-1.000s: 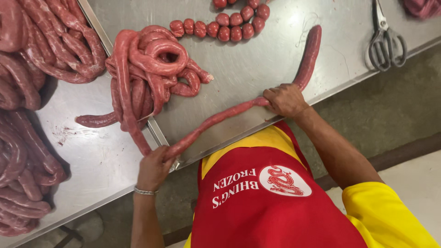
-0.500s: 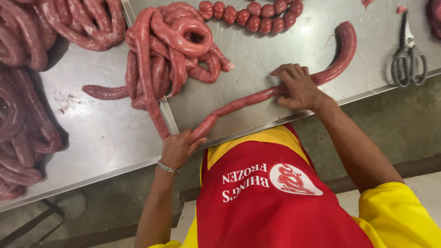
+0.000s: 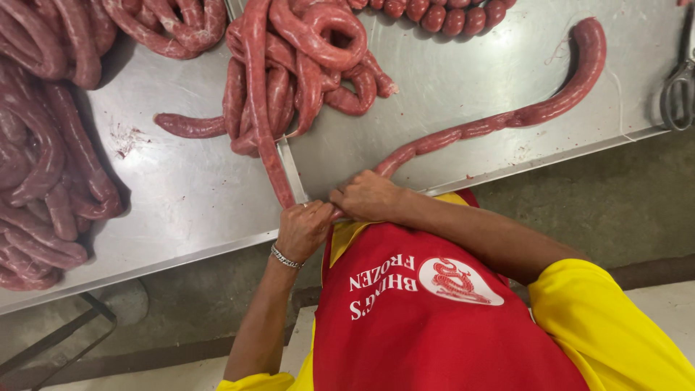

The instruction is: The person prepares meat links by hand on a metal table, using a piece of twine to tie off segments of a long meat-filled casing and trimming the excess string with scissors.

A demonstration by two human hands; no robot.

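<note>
Here I see a long raw sausage (image 3: 507,119), glossy, red and flecked with white fat, lying in a curve over a brushed steel table (image 3: 181,195) smeared with bits of meat. Its far end bends upward near the scissors (image 3: 679,83) at the right edge; its near end runs down to the table's front lip. A heaped coil (image 3: 289,72) of the same soft rope sits behind, with a strand trailing down to my hands, and more coils (image 3: 43,145) pile on the left. A string of short round links (image 3: 441,14) lies at the top. My left hand (image 3: 304,230), a metal bracelet (image 3: 285,257) at the wrist, is closed around the trailing strand at the edge. My right hand (image 3: 365,195) is pinched tight on the sausage's near end, just beside the left. A red apron (image 3: 434,318) fills the foreground.
</note>
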